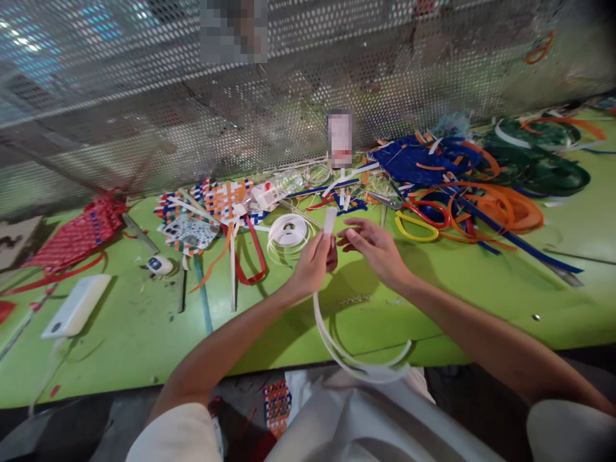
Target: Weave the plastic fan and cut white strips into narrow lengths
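My left hand [312, 262] is closed around a bundle of white plastic strips [330, 221]. The upper ends stick up above my fingers, and the long tails curve down over the table edge toward my lap. Just to the right, my right hand [378, 249] hovers with fingers apart and slightly bent, holding nothing that I can see. A coil of white strip [289, 232] lies on the green table left of my left hand. Red and yellow scissor handles [423, 221] rest beyond my right hand.
On the green table [129, 346] sit a white power bank [77, 307], a red woven piece [79, 236], a patterned phone [190, 231] and a multicoloured woven piece [226, 197]. Orange strip coils [510, 208] and blue strips [418, 160] pile at right. A perforated metal screen [283, 96] stands behind.
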Action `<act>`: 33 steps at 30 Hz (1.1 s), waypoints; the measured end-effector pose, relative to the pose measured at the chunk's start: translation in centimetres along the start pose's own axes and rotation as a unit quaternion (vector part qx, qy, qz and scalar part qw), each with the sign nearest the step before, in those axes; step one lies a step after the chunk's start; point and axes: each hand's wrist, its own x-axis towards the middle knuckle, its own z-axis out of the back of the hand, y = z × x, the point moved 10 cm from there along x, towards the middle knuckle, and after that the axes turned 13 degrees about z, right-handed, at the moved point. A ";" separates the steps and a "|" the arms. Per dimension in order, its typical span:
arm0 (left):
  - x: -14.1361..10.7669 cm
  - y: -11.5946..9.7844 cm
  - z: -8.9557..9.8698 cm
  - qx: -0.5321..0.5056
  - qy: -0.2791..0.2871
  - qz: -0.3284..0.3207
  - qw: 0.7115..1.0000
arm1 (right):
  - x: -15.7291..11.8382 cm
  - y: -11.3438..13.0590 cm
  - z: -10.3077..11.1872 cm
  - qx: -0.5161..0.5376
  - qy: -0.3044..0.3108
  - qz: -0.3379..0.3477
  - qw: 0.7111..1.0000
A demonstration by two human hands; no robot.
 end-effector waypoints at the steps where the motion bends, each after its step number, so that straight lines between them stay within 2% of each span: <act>1: 0.1 -1.3 0.4 -0.015 -0.011 -0.027 0.999 | 0.2 -0.3 -1.0 -0.002 0.045 -0.015 0.999; 4: 0.4 -5.8 1.3 -0.055 -0.030 -0.121 0.991 | 1.2 -0.1 -4.1 -0.017 0.168 -0.006 0.986; 6: 0.8 -8.4 1.8 -0.093 -0.029 -0.163 0.982 | 2.6 0.9 -5.4 -0.025 0.202 0.031 0.979; 12: 2.2 -15.1 5.1 -0.203 -0.069 -0.227 0.950 | 7.9 5.6 -6.8 -0.178 0.184 0.143 0.956; 14: 2.3 -16.4 6.2 -0.218 -0.074 -0.243 0.942 | 8.7 6.7 -7.5 -0.172 0.177 0.172 0.954; 16: 2.3 -16.8 6.8 -0.215 -0.074 -0.248 0.942 | 8.8 6.7 -8.5 -0.130 0.178 0.182 0.958; 19: 2.5 -16.1 7.1 -0.198 -0.068 -0.240 0.948 | 8.5 4.8 -9.2 -0.090 0.181 0.153 0.967; 22: 2.5 -15.6 6.8 -0.195 -0.046 -0.256 0.946 | 8.4 3.0 -9.0 -0.090 0.178 0.111 0.974; 24: 2.5 -15.6 6.8 -0.205 -0.041 -0.274 0.939 | 8.4 3.1 -8.4 -0.098 0.173 0.112 0.974; 26: 2.5 -15.5 7.3 -0.220 -0.062 -0.275 0.934 | 8.2 3.5 -8.0 -0.094 0.173 0.111 0.974; 30: 2.3 -15.1 8.1 -0.239 -0.112 -0.269 0.926 | 7.4 2.3 -8.1 -0.062 0.195 0.035 0.978; 31: 2.2 -15.0 8.0 -0.239 -0.113 -0.269 0.926 | 7.2 2.0 -8.1 -0.069 0.193 0.032 0.978; 33: 2.0 -14.9 7.6 -0.239 -0.111 -0.267 0.927 | 7.3 2.1 -7.8 -0.120 0.186 0.070 0.973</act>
